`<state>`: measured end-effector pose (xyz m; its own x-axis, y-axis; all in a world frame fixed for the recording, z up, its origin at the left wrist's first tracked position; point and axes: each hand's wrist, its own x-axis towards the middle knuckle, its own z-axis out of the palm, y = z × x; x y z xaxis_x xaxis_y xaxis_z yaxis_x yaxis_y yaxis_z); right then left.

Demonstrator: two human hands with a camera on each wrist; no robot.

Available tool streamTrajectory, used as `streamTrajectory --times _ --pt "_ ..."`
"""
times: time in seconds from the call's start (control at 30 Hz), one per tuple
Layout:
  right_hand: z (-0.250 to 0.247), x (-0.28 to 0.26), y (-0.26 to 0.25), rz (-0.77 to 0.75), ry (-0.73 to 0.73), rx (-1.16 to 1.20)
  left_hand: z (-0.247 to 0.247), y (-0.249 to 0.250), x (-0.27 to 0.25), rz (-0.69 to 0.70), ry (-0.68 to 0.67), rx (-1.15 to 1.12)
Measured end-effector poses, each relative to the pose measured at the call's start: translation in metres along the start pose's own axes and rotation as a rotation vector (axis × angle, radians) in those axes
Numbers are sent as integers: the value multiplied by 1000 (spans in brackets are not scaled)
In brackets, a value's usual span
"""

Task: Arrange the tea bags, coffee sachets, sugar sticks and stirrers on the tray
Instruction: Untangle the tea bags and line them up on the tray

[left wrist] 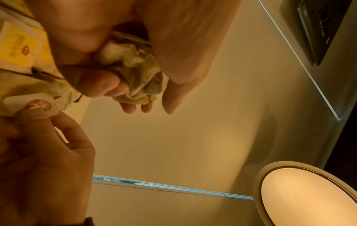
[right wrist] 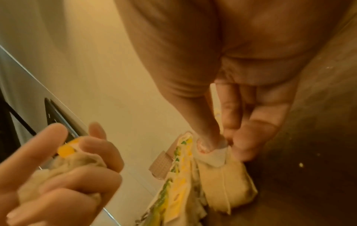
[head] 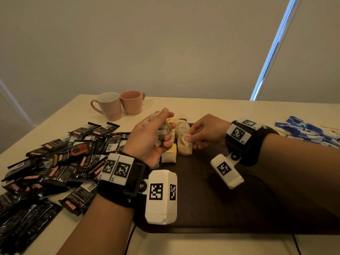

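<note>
Coffee sachets point(head: 55, 162), black ones, lie in a loose heap on the left part of the table point(head: 211, 107), and some of them reach the near left edge. Behind the heap two mugs point(head: 117, 105) stand near the far edge, touching each other. The left hand point(head: 150, 137) is above the left far corner of the tray point(head: 202, 199), with its fingers curled around a crumpled bunch of tea bags point(left wrist: 135, 73). Under this hand more tea bags point(head: 170, 153) lie in a short row on the tray, close to its far left edge. Just right of them, the right hand point(head: 207, 131) pinches the round paper tag point(head: 185, 138) of one tea bag point(head: 184, 148) between thumb and forefinger; this bag rests on the tray beside the row. The near and right parts of the dark tray are bare. Blue sugar sticks point(head: 309, 131) lie in a pile on the table, beyond the right edge of the tray.
</note>
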<state>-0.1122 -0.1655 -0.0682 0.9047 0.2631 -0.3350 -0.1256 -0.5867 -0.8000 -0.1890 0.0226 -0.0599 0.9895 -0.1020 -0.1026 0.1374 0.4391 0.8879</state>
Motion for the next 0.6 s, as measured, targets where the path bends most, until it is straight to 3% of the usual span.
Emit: streamTrajectory --times 0.1,0.27,0.33,0.47,0.53,0.6 --pt "3 10 0 -5 103 -69 -1 0 1 -29 4 -24" --pt "3 16 -2 -2 111 -95 0 0 2 -131 6 -96" --pt "-1 14 -1 -28 178 -123 0 1 1 -169 11 -130" --pt "-8 -7 -18 -381 408 -260 2 1 1 -219 -4 -190" --pt "-7 -20 -35 -522 346 -239 4 0 0 -236 -25 -205" --pt "-5 -27 -49 -559 195 -329 6 -1 -2 -246 -45 -196"
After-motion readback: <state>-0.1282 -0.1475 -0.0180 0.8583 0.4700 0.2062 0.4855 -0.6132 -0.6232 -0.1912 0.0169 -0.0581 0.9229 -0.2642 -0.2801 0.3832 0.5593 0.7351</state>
